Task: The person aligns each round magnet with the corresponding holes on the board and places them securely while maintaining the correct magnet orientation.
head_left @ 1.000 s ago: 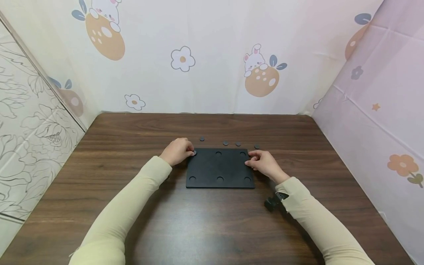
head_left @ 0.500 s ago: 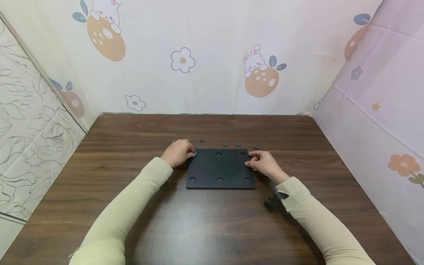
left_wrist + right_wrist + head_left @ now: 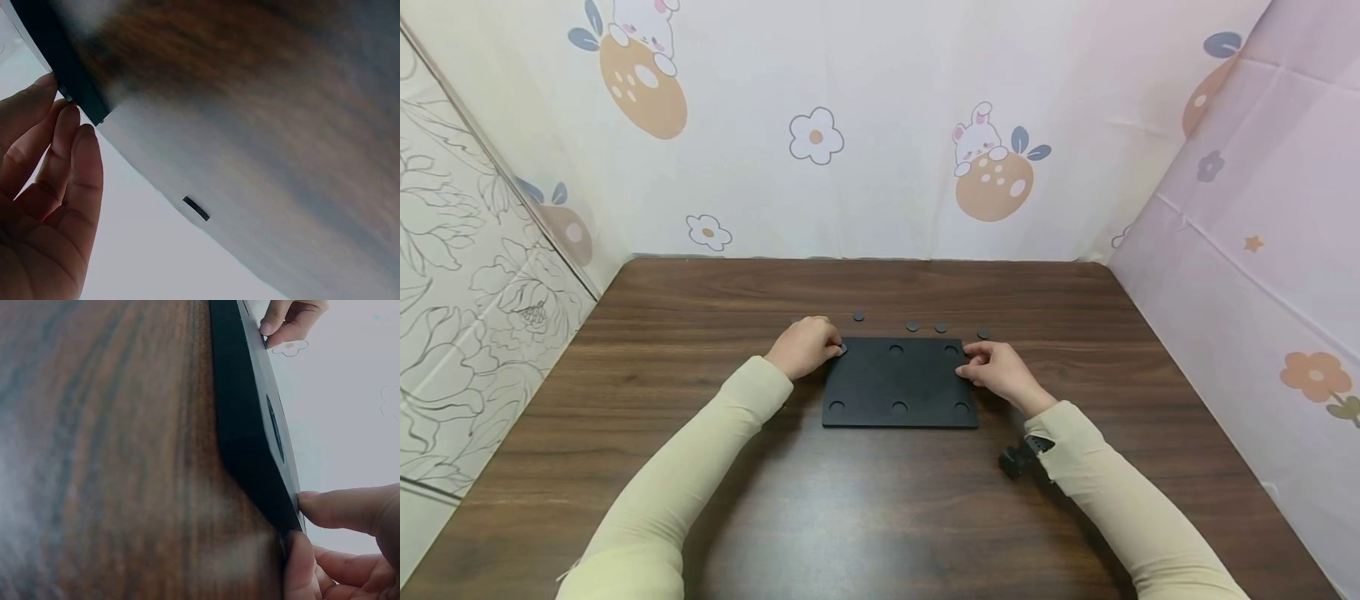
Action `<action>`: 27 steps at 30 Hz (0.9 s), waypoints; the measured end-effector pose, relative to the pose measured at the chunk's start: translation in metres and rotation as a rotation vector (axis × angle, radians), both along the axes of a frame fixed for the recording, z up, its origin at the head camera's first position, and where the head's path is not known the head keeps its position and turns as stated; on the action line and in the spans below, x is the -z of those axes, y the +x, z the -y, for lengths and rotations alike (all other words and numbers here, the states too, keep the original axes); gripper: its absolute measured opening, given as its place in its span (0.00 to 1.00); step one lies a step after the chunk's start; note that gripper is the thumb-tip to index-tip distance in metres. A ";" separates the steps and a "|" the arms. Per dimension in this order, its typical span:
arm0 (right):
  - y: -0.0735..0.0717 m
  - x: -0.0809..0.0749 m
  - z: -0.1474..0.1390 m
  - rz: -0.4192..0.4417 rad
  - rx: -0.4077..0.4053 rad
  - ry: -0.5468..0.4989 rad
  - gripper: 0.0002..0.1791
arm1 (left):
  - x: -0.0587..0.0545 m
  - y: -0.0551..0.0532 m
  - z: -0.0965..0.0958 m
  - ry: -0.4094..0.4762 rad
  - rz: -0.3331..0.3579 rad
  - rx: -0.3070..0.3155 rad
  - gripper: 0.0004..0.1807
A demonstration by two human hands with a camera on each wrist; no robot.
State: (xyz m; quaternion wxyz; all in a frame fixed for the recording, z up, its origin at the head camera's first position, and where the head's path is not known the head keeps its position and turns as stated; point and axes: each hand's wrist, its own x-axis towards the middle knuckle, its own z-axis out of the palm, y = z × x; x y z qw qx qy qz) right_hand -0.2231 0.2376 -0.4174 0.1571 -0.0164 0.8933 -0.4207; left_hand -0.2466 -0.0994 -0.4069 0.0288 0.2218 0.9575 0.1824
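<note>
A flat black board (image 3: pixel 898 379) with round recesses along its near and far edges lies on the wooden table. At its far left corner, my left hand (image 3: pixel 806 347) pinches a small dark disc (image 3: pixel 843 349) over the recess there; the fingers partly cover the disc. In the left wrist view, the left thumb and fingertips meet at the board's corner. My right hand (image 3: pixel 1000 374) grips the board's right edge near the far corner. The right wrist view shows the right thumb on the top face and the fingers against the side.
Behind the board several small dark discs lie loose, among them one disc (image 3: pixel 858 317) at the left and one disc (image 3: pixel 982 333) at the right. Another disc (image 3: pixel 197 208) shows in the left wrist view. A patterned curtain (image 3: pixel 887 167) hangs behind the table.
The view shifts slightly. Both hands keep their places, and the board and loose discs have not visibly moved.
</note>
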 end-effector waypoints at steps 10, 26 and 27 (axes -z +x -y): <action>0.000 0.001 0.000 0.003 0.004 -0.002 0.31 | 0.001 -0.001 -0.001 -0.006 0.008 0.012 0.09; -0.001 0.002 -0.001 0.003 0.007 -0.009 0.31 | -0.003 0.000 -0.001 -0.010 0.032 0.001 0.08; -0.001 0.002 -0.001 0.003 0.007 -0.008 0.31 | -0.004 0.000 0.000 -0.008 0.028 0.000 0.08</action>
